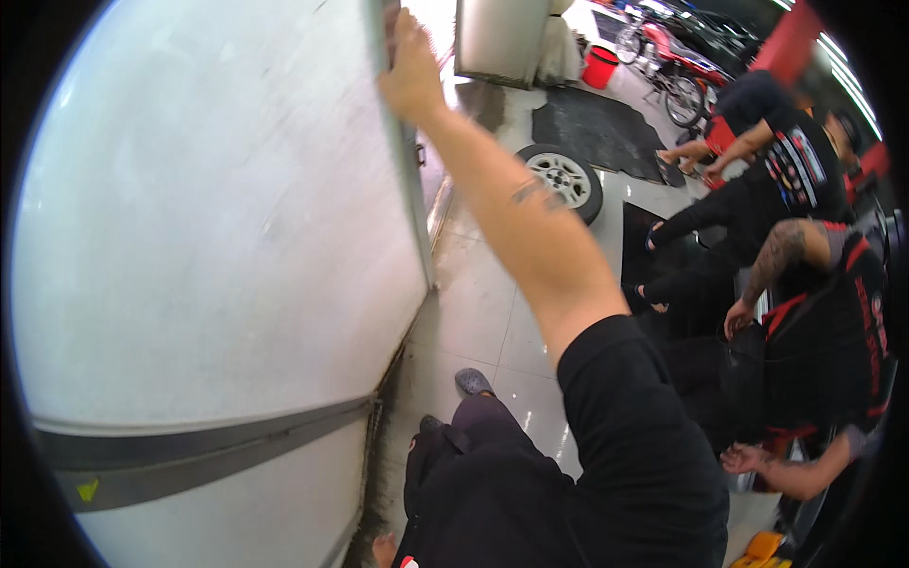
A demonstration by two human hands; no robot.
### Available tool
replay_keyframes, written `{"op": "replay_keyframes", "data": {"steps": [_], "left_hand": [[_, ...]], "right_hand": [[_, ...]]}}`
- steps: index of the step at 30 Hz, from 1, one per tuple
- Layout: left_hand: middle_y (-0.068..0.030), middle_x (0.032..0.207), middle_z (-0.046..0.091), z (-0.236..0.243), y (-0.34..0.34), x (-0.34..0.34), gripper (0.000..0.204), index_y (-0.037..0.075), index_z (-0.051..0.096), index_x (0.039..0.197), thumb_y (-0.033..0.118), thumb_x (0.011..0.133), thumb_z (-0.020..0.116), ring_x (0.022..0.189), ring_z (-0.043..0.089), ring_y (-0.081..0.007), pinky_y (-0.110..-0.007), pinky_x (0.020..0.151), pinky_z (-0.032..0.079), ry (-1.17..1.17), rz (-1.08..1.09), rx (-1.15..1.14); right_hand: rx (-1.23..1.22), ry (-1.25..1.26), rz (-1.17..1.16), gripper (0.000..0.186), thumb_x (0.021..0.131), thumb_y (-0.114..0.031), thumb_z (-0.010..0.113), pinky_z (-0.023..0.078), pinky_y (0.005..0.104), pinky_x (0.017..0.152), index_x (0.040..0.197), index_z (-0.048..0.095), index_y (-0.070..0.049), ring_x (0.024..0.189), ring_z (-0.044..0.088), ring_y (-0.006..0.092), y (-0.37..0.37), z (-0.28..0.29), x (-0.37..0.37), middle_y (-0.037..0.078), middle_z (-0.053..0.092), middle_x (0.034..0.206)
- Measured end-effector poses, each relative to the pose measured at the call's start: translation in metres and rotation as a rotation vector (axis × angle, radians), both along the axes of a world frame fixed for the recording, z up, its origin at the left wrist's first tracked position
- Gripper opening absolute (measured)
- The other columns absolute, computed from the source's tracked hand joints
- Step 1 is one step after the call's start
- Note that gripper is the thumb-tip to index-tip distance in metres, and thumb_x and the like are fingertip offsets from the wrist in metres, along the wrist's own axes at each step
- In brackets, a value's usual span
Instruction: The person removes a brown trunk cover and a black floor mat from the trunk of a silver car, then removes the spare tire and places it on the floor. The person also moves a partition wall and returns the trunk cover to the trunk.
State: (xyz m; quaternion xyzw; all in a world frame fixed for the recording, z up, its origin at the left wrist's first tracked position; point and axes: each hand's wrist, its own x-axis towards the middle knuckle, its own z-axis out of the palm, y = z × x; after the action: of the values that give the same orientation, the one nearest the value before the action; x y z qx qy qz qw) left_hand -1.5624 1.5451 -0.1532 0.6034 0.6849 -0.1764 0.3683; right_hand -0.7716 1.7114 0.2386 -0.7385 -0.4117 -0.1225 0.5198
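My right hand (414,78) is raised at the far end of my outstretched arm. It closes on the upright edge of a large white door (227,208), with some of its fingers hidden at the edge. A grey band runs across the lower part of this door, and a small dark latch (420,153) shows on its edge below my hand. At the bottom of the view, a small bit of skin, seemingly my left hand (383,549), shows beside the door. Its fingers cannot be made out.
A wheel with a tyre (561,180) lies on the tiled floor, near a black mat (606,133). Beyond are a red bucket (599,66) and a red motorcycle (672,71). Several people in dark clothes (805,170) are close on my right. Another white panel (497,43) stands ahead.
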Motion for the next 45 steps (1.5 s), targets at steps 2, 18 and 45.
{"op": "replay_keyframes", "data": {"steps": [2,18,45], "left_hand": [[-0.0248,0.120,0.071,-0.009,0.024,0.030,0.050,-0.006,0.063,0.132,0.029,0.097,0.070,0.107,0.069,-0.0319,-0.042,0.096,0.053,-0.114,-0.078,-0.042],[-0.0271,0.127,0.069,-0.098,0.117,0.235,0.057,0.000,0.068,0.131,0.037,0.089,0.076,0.122,0.065,-0.0392,-0.045,0.104,0.050,0.078,-0.648,-0.163],[-0.0230,0.117,0.072,-0.150,0.046,0.992,0.050,-0.003,0.060,0.138,0.023,0.096,0.071,0.103,0.069,-0.0267,-0.037,0.091,0.054,-0.344,-1.258,-0.399]], "right_hand": [[0.092,-0.024,-0.085,0.094,0.083,0.001,0.068,0.030,0.0439,0.125,0.163,0.018,0.000,0.152,0.028,0.0452,-0.013,-0.046,-0.027,0.028,0.025,0.165],[-1.100,1.144,-0.538,0.044,0.082,-0.007,0.079,0.057,0.0453,0.095,0.125,0.070,-0.013,0.110,0.071,0.0353,-0.635,-0.529,-0.302,0.016,0.075,0.111],[-0.592,1.325,-1.405,0.050,0.107,-0.046,0.046,0.052,0.0544,0.091,0.108,0.074,-0.005,0.102,0.068,0.0447,-0.567,-0.489,-0.092,0.021,0.074,0.096]]}}
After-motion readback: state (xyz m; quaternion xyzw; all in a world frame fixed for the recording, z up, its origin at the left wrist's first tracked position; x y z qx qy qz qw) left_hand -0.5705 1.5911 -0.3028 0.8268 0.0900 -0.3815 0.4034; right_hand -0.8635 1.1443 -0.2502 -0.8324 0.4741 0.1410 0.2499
